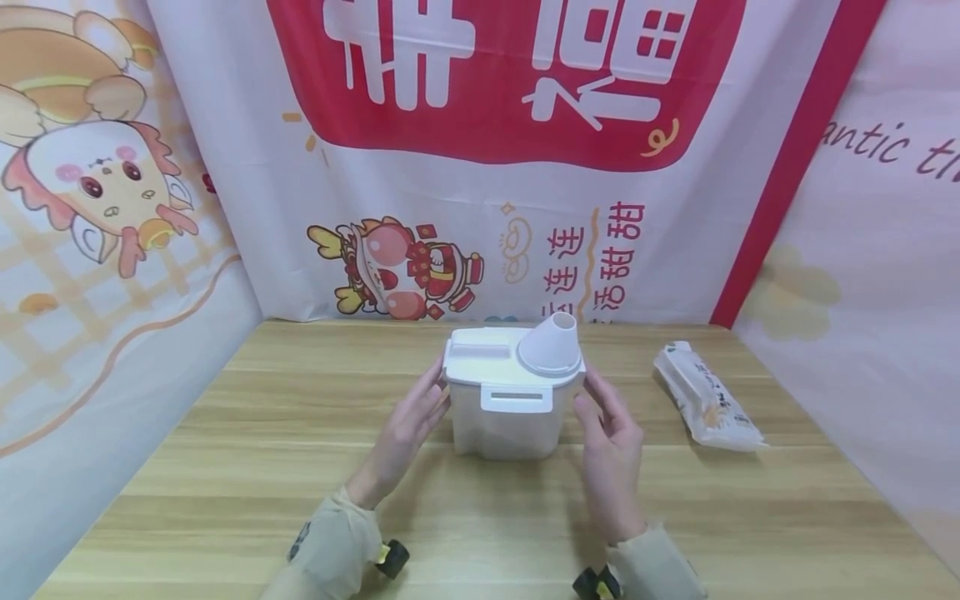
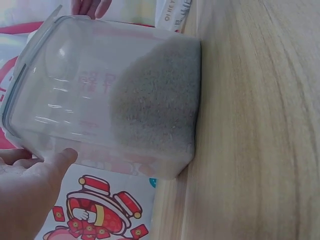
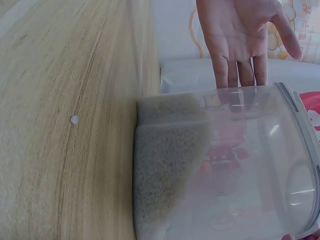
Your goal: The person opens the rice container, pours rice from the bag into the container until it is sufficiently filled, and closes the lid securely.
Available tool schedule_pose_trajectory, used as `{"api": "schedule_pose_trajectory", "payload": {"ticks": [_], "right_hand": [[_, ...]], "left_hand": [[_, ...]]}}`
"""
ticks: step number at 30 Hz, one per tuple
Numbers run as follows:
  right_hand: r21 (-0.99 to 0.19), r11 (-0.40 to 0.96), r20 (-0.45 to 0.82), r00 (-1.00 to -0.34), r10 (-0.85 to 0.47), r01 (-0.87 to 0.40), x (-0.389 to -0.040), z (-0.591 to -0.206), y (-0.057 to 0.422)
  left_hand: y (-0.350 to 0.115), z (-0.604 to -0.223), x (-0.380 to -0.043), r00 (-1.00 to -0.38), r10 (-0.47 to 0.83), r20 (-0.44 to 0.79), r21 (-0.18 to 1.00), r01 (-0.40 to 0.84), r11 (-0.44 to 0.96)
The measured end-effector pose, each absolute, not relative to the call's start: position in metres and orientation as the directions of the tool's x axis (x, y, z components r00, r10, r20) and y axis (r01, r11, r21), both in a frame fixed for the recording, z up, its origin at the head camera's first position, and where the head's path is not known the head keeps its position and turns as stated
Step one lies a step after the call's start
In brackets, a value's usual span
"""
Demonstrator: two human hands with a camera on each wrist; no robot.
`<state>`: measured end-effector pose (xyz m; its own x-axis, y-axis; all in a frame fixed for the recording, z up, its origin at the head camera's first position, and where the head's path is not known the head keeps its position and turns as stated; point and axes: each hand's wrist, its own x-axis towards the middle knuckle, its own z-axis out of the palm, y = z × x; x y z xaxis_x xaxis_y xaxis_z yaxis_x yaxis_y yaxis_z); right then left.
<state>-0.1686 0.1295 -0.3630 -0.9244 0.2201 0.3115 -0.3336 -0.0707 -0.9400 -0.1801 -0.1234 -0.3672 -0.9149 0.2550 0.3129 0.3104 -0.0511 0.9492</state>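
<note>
A clear plastic grain container (image 1: 506, 425) with a white lid (image 1: 487, 354) stands upright on the wooden table. Its lid carries a cone-shaped spout cap (image 1: 552, 346) on the right and a clip at the front. Pale grain like rice (image 2: 160, 95) lies inside, heaped at a slope. My left hand (image 1: 405, 429) touches the container's left side with straight fingers, seen from the palm in the right wrist view (image 3: 240, 35). On the opposite side, my right hand (image 1: 611, 442) rests its fingers against the wall near the lid, thumb apart from them.
To the right lies a white printed plastic packet (image 1: 708, 400) on the table (image 1: 300, 483). Printed cloth sheets hang behind and at both sides. A tiny white speck (image 3: 74, 119) sits on the tabletop in the right wrist view.
</note>
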Motion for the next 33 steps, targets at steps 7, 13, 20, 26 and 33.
{"api": "schedule_pose_trajectory", "payload": {"ticks": [7, 13, 20, 26, 33], "right_hand": [[-0.942, -0.05, 0.314, -0.922, 0.224, -0.333, -0.1682, -0.3639, 0.1288], [-0.936, -0.042, 0.333, -0.916, 0.225, -0.35, -0.1685, -0.364, 0.1282], [-0.92, -0.052, 0.366, -0.9, 0.237, -0.388, -0.1707, -0.3673, 0.1277], [-0.917, -0.049, 0.375, -0.898, 0.229, -0.395, -0.1701, -0.368, 0.1258], [-0.937, -0.012, 0.341, -0.919, 0.197, -0.35, -0.1652, -0.3595, 0.1239]], "left_hand": [[-0.1253, -0.3691, -0.1808, -0.918, 0.258, 0.303, 0.953, 0.29, -0.087], [-0.1263, -0.3698, -0.1807, -0.922, 0.252, 0.293, 0.956, 0.281, -0.083], [-0.1251, -0.3699, -0.1822, -0.922, 0.252, 0.294, 0.956, 0.282, -0.083], [-0.1241, -0.3698, -0.1807, -0.926, 0.237, 0.293, 0.956, 0.281, -0.083], [-0.1172, -0.3643, -0.1786, -0.931, 0.213, 0.296, 0.955, 0.286, -0.076]]}}
